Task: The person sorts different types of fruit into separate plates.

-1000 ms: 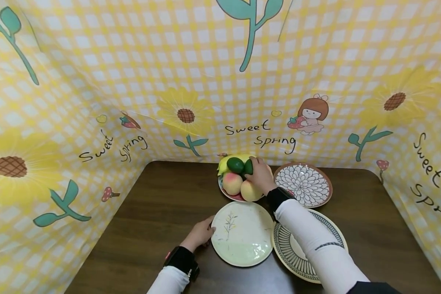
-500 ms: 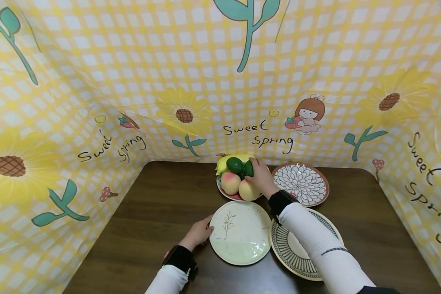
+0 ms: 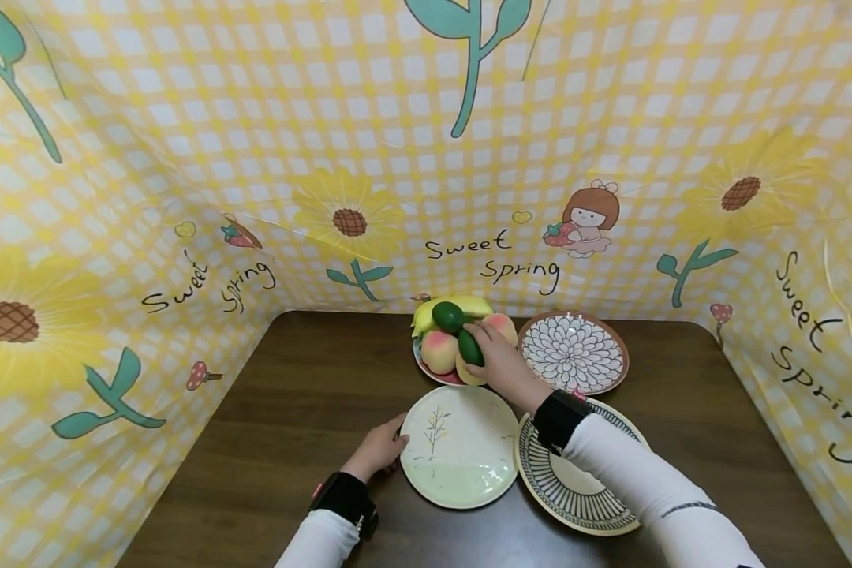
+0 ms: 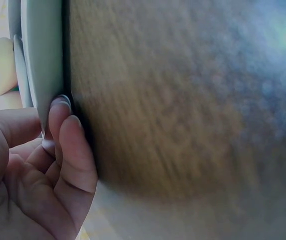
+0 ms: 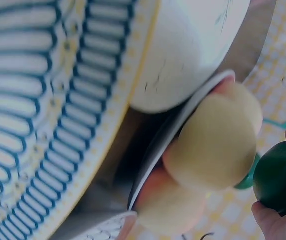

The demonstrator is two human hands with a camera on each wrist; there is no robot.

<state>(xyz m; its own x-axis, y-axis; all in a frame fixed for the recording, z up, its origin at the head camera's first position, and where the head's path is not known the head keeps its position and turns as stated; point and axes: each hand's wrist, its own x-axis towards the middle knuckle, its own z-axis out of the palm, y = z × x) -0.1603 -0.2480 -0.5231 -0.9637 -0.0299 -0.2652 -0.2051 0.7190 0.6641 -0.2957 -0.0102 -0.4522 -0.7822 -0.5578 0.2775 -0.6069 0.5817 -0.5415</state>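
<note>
My right hand (image 3: 506,371) holds a dark green oval fruit (image 3: 471,349) between thumb and fingers, just above the front of the fruit plate (image 3: 417,356). In the right wrist view this green fruit (image 5: 278,177) hangs beside the peaches (image 5: 215,142). Another dark green fruit (image 3: 448,317) lies on the pile, with peaches (image 3: 439,352) and a yellow banana-like bunch (image 3: 477,304). My left hand (image 3: 378,451) pinches the left rim of a pale green plate (image 3: 461,457). Left wrist view: the thumb is on one face of the plate (image 4: 42,55), the curled fingers behind the other.
A brown-rimmed plate with a petal pattern (image 3: 573,353) stands at the back right. A dark-striped plate (image 3: 575,493) lies under my right forearm, against the pale green plate. Checked yellow cloth (image 3: 369,118) walls the brown table (image 3: 312,379) at the back and sides.
My right hand has drawn the green fruit forward and a little down from the pile, uncovering a peach at the back right. The left hand keeps its grip on the pale green plate.
</note>
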